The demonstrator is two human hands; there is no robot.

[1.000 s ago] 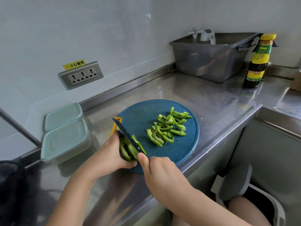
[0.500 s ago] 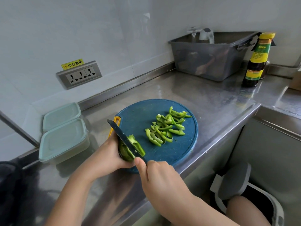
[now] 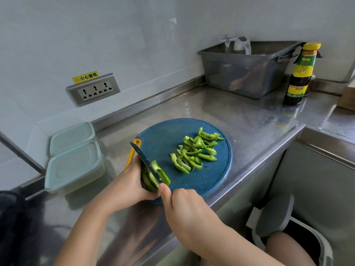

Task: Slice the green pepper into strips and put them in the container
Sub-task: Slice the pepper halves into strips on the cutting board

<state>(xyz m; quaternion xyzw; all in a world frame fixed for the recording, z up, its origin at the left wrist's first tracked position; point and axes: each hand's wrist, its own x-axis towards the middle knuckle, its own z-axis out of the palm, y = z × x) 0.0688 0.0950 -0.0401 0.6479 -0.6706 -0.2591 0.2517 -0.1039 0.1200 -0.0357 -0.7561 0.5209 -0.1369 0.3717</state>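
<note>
A round blue cutting board (image 3: 165,143) lies on the steel counter. On its near left edge my left hand (image 3: 130,185) grips a piece of green pepper (image 3: 148,180). My right hand (image 3: 184,204) grips a dark knife (image 3: 147,165), whose blade lies across the pepper with a partly cut strip (image 3: 162,174) on its right side. A pile of cut green strips (image 3: 194,150) sits in the middle of the board. Two pale green lidded containers (image 3: 74,169) stand side by side to the left, both closed.
A grey plastic tub (image 3: 247,73) with kitchen items stands at the back right. Beside it is a dark sauce bottle (image 3: 299,77) with a yellow cap. A wall socket (image 3: 94,90) is behind the counter. A bin (image 3: 315,244) stands on the floor past the counter edge.
The knife blade has shifted a little left along the pepper, and a thicker strip now stands off on its right side. Both hands stay in place on the board's near edge.
</note>
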